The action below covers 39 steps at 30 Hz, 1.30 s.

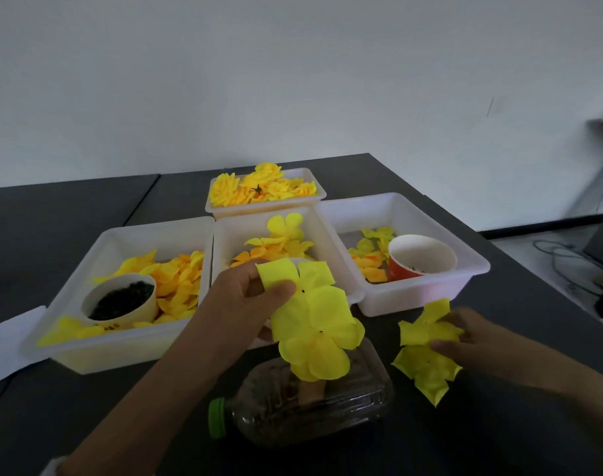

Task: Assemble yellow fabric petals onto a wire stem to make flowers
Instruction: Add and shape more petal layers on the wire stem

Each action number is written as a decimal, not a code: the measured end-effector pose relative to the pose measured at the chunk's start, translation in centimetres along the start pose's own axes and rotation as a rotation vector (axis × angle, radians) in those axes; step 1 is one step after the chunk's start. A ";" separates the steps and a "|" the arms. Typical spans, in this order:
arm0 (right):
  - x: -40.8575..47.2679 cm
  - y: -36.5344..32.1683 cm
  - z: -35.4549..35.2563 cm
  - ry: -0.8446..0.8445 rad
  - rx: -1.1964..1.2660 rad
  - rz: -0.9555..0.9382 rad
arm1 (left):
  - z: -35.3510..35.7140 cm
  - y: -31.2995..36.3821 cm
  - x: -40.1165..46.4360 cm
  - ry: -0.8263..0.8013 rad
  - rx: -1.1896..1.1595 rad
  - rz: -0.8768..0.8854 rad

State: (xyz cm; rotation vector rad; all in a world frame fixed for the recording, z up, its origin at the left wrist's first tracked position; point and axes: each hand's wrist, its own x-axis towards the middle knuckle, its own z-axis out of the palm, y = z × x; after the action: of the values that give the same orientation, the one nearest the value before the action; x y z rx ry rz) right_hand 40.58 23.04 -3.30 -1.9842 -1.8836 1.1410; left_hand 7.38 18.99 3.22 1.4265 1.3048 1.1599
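Observation:
My left hand point(248, 297) pinches a bunch of flat yellow fabric petal pieces point(314, 321) between thumb and fingers, above the table in front of the middle tray. Small dark centre holes show in them. My right hand point(472, 341) holds two more yellow petal pieces point(425, 352) low over the table, to the right. No wire stem shows in either hand. Finished yellow flowers point(262, 185) fill the far white tray point(319, 197).
Three white trays stand side by side: the left tray point(97, 352) with loose petals and a cup of dark bits point(121, 300), the middle tray point(224, 235) with petals, the right tray point(430, 297) with petals and a red cup point(418, 257). A clear bottle with a green cap point(303, 396) lies in front.

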 end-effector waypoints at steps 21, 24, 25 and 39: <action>-7.3 -13.9 5.0 -0.055 0.575 -0.623 | 1.1 1.5 -2.8 -0.116 0.056 0.137; -7.4 -13.7 5.0 -0.056 0.597 -0.622 | 1.2 1.4 -3.1 -0.044 0.125 0.156; -7.4 -13.6 5.1 -0.053 0.585 -0.624 | 1.2 1.4 -3.2 -0.025 0.152 0.160; -7.2 -14.6 4.7 0.043 0.547 -0.632 | 0.6 1.7 -3.8 -0.146 0.229 0.140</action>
State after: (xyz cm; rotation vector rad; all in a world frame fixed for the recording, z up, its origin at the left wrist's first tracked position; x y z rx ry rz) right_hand 27.00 17.41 5.08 -1.0164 -1.7275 1.2142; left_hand 8.22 15.05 4.40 1.7595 1.2828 0.9980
